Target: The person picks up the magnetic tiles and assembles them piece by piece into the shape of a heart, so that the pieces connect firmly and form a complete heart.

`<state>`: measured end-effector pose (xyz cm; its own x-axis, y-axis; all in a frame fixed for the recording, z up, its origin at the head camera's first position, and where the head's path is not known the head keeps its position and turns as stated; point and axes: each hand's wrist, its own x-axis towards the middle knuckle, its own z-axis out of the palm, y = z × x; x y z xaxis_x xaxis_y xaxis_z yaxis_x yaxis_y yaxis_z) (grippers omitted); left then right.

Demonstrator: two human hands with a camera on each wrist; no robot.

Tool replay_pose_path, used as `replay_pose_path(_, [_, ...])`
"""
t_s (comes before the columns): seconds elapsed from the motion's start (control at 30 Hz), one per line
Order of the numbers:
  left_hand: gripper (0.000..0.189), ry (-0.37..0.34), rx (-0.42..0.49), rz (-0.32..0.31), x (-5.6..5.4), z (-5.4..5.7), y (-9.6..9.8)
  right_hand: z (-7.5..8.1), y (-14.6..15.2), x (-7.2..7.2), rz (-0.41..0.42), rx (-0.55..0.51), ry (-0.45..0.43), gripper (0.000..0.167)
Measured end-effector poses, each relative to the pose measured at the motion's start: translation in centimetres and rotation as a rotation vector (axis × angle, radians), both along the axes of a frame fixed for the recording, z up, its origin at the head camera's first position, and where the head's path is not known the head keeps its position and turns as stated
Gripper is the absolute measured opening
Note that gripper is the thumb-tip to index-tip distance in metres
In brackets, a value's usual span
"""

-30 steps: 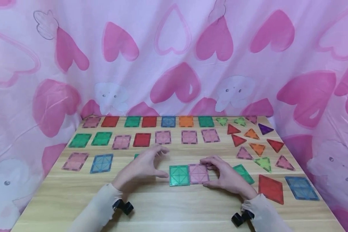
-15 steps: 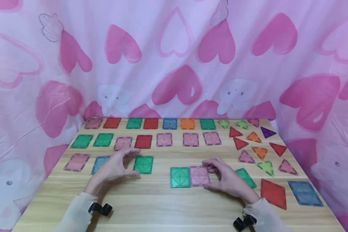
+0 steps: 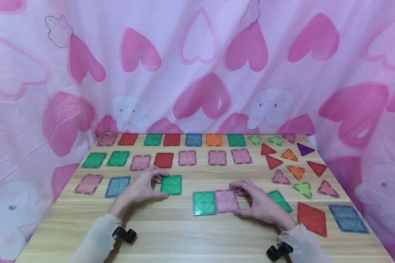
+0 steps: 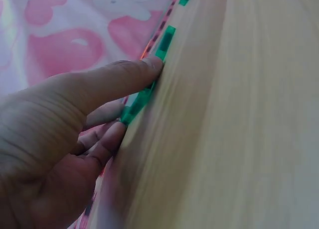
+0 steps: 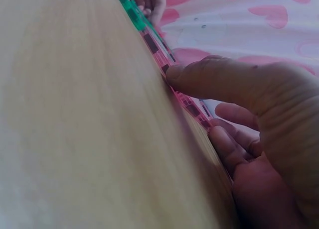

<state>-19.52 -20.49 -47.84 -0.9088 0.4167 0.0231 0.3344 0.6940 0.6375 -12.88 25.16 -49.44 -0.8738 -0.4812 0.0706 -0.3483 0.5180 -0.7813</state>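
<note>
My left hand (image 3: 143, 187) pinches a translucent green square magnetic tile (image 3: 171, 185) by its left side, thumb on the near edge and fingers on the far one. In the left wrist view, that green tile (image 4: 137, 105) is seen edge-on between thumb and fingers. My right hand (image 3: 258, 202) pinches a pink square magnetic tile (image 3: 226, 201) at its right side. Against the pink tile's left edge lies a second green square tile (image 3: 204, 203), edges touching. A gap separates this pair from the left hand's tile. The right wrist view shows the pink tile (image 5: 187, 105) under my thumb.
Rows of square tiles in several colours lie behind, among them a red tile (image 3: 164, 160) and a blue tile (image 3: 117, 186). Triangular tiles (image 3: 296, 172) are scattered at the right. Beside my right wrist lie a green tile (image 3: 279, 201), a red tile (image 3: 312, 219) and a blue tile (image 3: 348, 218).
My left hand has gone left from beside the joined pair to the separate green tile, taken hold of it and slid it slightly right. My right hand stays on the pink tile.
</note>
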Motion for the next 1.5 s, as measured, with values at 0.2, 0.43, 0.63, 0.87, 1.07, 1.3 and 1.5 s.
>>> replay_pose_path(0.2, [0.076, 0.026, -0.015, -0.04, -1.1, -0.1, 2.7, 0.0, -0.1, 0.0, 0.023, -0.003, 0.021, 0.089])
replay_pose_path(0.43, [0.075, -0.056, 0.055, -0.116, -2.4, 0.0, 5.2, -0.2, 0.0, 0.0, 0.013, 0.009, 0.04, 0.088])
replay_pose_path(0.63, [0.07, -0.082, 0.086, -0.185, -2.8, -0.1, 6.6, -0.2, -0.1, -0.1, 0.004, 0.019, 0.036, 0.087])
replay_pose_path(0.87, [0.072, -0.116, 0.11, -0.225, -2.6, 0.1, 7.6, 0.1, -0.4, 0.0, -0.008, 0.016, 0.007, 0.086])
replay_pose_path(1.07, [0.079, -0.119, 0.096, -0.223, -2.4, 0.3, 7.9, 0.2, -0.5, 0.1, -0.018, 0.025, -0.019, 0.087])
replay_pose_path(1.3, [0.081, -0.129, 0.091, -0.226, -2.4, 0.3, 7.9, 0.2, -0.3, -0.5, -0.045, -0.141, -0.043, 0.083])
replay_pose_path(1.5, [0.081, -0.14, 0.1, -0.218, -2.2, 0.2, 8.0, 0.4, -0.6, -2.5, -0.17, -0.321, 0.005, 0.076])
